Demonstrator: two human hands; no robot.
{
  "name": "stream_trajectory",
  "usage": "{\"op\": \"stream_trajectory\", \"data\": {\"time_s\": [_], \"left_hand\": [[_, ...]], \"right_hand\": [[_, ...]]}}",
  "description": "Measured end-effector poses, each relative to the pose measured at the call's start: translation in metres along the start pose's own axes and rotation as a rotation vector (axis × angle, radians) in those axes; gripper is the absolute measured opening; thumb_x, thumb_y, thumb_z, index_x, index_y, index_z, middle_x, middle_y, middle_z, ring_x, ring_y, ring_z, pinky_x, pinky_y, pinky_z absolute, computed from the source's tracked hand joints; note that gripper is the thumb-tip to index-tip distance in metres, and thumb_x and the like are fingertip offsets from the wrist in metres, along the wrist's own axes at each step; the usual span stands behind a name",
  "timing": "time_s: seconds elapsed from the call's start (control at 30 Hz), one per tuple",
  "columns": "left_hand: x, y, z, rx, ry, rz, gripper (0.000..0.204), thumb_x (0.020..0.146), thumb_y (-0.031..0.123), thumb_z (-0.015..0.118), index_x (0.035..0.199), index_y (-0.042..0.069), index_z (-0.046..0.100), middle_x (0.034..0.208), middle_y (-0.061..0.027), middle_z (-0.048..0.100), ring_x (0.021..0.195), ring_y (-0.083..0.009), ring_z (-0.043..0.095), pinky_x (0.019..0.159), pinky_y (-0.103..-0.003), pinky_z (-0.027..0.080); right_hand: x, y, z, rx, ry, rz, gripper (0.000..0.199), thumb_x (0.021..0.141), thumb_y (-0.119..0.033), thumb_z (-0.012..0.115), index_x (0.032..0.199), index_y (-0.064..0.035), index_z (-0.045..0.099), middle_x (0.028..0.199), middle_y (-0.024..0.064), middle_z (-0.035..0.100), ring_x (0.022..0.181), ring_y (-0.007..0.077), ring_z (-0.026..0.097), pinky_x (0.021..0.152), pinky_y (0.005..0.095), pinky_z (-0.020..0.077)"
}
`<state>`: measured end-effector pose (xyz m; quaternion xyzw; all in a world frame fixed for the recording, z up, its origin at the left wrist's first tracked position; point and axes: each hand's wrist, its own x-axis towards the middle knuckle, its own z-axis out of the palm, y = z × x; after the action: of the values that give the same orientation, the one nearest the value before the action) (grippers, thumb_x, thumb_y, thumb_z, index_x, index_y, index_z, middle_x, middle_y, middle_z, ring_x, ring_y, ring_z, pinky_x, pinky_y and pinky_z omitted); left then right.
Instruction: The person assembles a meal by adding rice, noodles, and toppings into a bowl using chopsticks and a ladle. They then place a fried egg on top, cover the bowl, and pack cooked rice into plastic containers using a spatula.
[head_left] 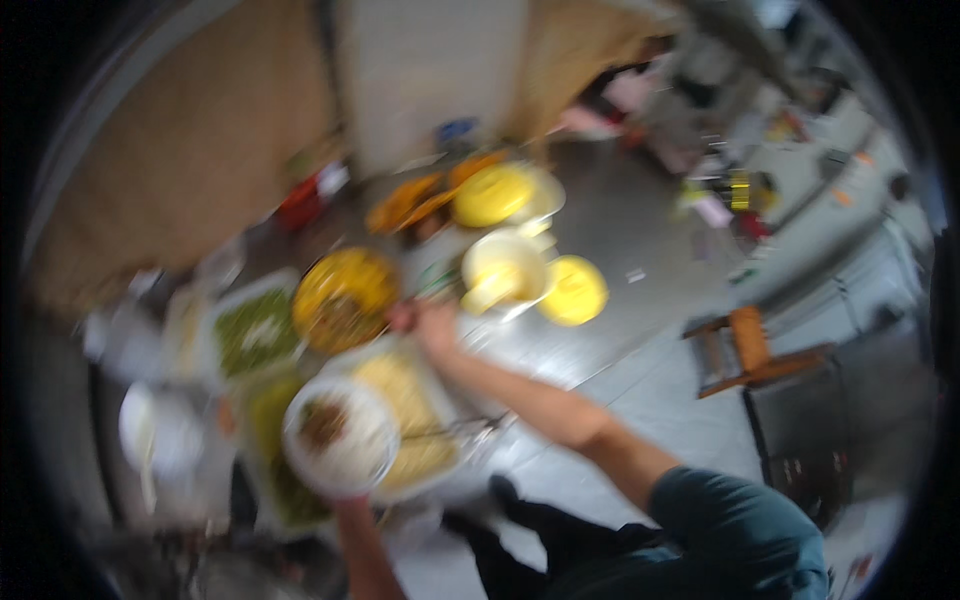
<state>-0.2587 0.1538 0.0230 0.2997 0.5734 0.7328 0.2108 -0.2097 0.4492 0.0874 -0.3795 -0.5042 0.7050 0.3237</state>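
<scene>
The white plate (340,437), already carrying a dark helping of food, sits near and left of centre, held up from beneath by the left hand (352,500), whose grip is hidden under it. The right hand (425,322) reaches far to the yellow bowl of food (345,298); blur hides whether that grip is closed. This looks like mid-serving, and the next scoop wants a level plate.

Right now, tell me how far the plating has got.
Done: the white plate already carries a brown portion of food, with most of it bare. In hand: the left hand holds the plate from below, while the right hand reaches to the yellow bowl of food. Left: the tray of green vegetables and the pale yellow dish show nothing matching on the plate. The blur hides finer detail.
</scene>
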Motion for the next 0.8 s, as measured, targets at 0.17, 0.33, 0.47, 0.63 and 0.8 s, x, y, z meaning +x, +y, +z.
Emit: {"op": "stream_trajectory", "data": {"time_s": [0.17, 0.33, 0.47, 0.63, 0.8], "left_hand": [[0.006, 0.019, 0.016, -0.853, -0.192, 0.035, 0.067, 0.103, 0.058, 0.033, 0.157, 0.019, 0.030, 0.162, -0.0069, 0.032, 0.149, -0.0295, 0.030, 0.119, -0.054, 0.029], [0.008, 0.018, 0.011, -0.635, -0.101, 0.037, 0.068, 0.102, 0.056, 0.034, 0.160, 0.023, 0.023, 0.164, -0.0064, 0.026, 0.149, -0.0325, 0.030, 0.120, -0.056, 0.027], [0.011, 0.003, 0.004, -0.819, -0.131, 0.005, 0.069, 0.102, 0.057, 0.035, 0.160, 0.022, 0.021, 0.164, -0.0075, 0.025, 0.149, -0.0323, 0.030, 0.119, -0.057, 0.029], [0.012, 0.007, 0.004, -0.891, -0.030, -0.086, 0.072, 0.101, 0.057, 0.037, 0.161, 0.021, 0.017, 0.165, -0.0082, 0.023, 0.148, -0.0328, 0.030, 0.118, -0.056, 0.031], [0.021, 0.023, 0.009, -1.110, -0.085, -0.229, 0.066, 0.104, 0.048, 0.037, 0.159, 0.015, 0.023, 0.163, -0.0079, 0.027, 0.148, -0.0314, 0.031, 0.121, -0.055, 0.025]], "right_hand": [[-0.004, -0.011, 0.003, 0.312, 0.013, 0.101, 0.027, 0.103, -0.013, 0.048, 0.110, 0.0126, 0.054, 0.109, 0.0236, 0.065, 0.091, 0.0282, 0.073, 0.070, 0.0316, 0.0623], [-0.005, -0.020, -0.006, 0.328, 0.035, 0.109, 0.025, 0.103, -0.014, 0.048, 0.109, 0.0100, 0.055, 0.107, 0.0200, 0.066, 0.095, 0.0268, 0.073, 0.072, 0.0309, 0.0619], [-0.008, -0.035, -0.013, 0.312, 0.009, 0.091, 0.025, 0.103, -0.015, 0.048, 0.109, 0.0090, 0.056, 0.105, 0.0188, 0.066, 0.095, 0.0260, 0.073, 0.073, 0.0320, 0.0617], [-0.022, -0.070, -0.013, 0.337, -0.024, 0.097, 0.026, 0.103, -0.016, 0.048, 0.109, 0.0084, 0.056, 0.107, 0.0187, 0.066, 0.095, 0.0261, 0.073, 0.074, 0.0316, 0.0617], [-0.039, -0.113, -0.016, 0.288, -0.110, 0.047, 0.029, 0.102, -0.018, 0.048, 0.111, 0.0084, 0.057, 0.106, 0.0207, 0.068, 0.090, 0.0267, 0.073, 0.076, 0.0316, 0.0615]]}}
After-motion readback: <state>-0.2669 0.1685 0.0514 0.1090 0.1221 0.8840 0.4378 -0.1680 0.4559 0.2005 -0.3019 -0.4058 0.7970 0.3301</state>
